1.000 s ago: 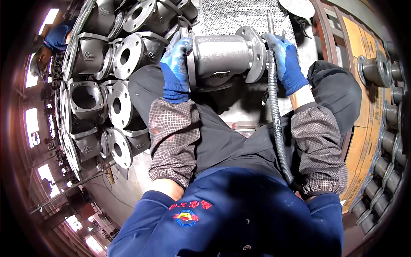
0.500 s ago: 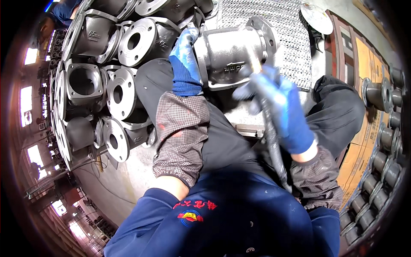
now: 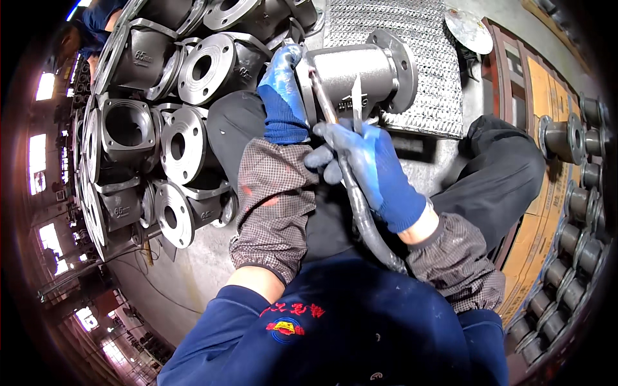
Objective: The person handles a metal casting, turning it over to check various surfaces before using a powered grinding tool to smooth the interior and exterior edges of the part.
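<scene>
A grey flanged metal casting (image 3: 354, 64) lies on its side in front of me, a round flange at its right end. My left hand (image 3: 282, 93), in a blue glove, is closed on the flange at the casting's left end. My gloved right hand (image 3: 370, 164) holds a slim rod-shaped tool (image 3: 325, 100) joined to a black-wrapped hose (image 3: 364, 222). The rod's tip is at the casting near its left flange; contact is unclear. A pale pointed blade (image 3: 357, 100) also sticks up from the right hand, over the casting's body.
Similar castings (image 3: 132, 125) are stacked on the left. A textured metal surface (image 3: 425, 77) lies beneath and beyond the casting. Cardboard (image 3: 537, 225) and rows of flanged parts (image 3: 570, 241) line the right side. A pale round disc (image 3: 468, 31) is at the far right.
My right hand has moved left with the tool, bringing the rod's tip toward the left flange. The casting has turned slightly in my left hand's hold.
</scene>
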Tool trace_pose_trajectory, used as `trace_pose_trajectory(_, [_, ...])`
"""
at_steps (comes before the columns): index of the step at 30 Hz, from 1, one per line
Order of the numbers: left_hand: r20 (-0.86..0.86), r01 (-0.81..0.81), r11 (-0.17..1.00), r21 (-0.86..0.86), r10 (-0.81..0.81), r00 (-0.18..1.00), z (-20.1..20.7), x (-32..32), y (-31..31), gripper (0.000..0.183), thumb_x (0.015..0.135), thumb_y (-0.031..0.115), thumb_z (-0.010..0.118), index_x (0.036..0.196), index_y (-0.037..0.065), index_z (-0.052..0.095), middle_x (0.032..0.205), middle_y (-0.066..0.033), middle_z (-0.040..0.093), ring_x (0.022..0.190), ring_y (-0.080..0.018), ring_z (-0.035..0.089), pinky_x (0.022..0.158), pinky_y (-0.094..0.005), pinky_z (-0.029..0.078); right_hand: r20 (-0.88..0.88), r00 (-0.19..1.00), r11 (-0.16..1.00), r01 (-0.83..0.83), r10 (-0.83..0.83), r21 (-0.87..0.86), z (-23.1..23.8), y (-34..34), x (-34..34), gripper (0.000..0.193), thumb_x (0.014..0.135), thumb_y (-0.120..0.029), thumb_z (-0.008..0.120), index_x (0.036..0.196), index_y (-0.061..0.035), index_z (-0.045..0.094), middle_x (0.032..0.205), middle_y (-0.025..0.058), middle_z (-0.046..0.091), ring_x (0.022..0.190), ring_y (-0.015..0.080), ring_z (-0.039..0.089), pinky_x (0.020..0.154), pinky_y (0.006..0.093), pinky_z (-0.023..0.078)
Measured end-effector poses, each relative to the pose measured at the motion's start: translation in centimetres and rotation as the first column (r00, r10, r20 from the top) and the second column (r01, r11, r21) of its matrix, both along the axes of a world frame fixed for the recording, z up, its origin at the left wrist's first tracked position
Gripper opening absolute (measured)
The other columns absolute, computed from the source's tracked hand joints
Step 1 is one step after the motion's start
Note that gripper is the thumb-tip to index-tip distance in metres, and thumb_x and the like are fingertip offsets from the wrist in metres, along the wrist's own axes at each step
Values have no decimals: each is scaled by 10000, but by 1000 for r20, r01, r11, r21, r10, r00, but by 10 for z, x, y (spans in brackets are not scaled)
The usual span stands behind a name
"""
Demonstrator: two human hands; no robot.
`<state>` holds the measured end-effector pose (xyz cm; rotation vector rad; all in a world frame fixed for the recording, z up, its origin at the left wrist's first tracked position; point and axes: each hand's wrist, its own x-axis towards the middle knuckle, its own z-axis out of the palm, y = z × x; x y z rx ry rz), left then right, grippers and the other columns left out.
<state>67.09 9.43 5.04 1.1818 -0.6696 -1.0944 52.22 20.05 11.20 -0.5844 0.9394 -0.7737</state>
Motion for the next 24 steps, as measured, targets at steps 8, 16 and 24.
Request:
trace_pose_trajectory(8, [-199, 62, 984, 169, -27, 980, 25, -2, -27, 191, 830, 214, 577, 913, 62, 657, 863, -35, 633, 783, -155, 582, 741, -277, 477, -203, 959, 949, 138, -200, -285, 2, -27, -53, 386, 884, -315, 530, 1055, 30, 548, 830, 135, 690, 533, 118, 589, 444, 229, 451])
trace_pose_trajectory(16, [80, 472, 881, -33, -469, 880, 13, 22, -85, 359, 962, 300, 450, 1198, 42, 535, 1148, -116, 588, 1024, -210, 602, 904, -322, 493, -443, 851, 869, 29, -280, -494, 1, -66, -123, 389, 949, -282, 433, 1125, 34, 577, 852, 140, 689, 525, 63, 557, 473, 157, 425])
trace_pose_trajectory(24, [206, 356, 932, 72, -363, 909, 0, 36, -115, 448, 953, 409, 440, 1199, 40, 505, 1080, -166, 608, 982, -232, 623, 833, -321, 530, -403, 915, 949, -155, 32, -276, -3, -88, -112, 390, 911, -278, 537, 1115, 53, 570, 717, 96, 669, 468, 74, 551, 446, 187, 424])
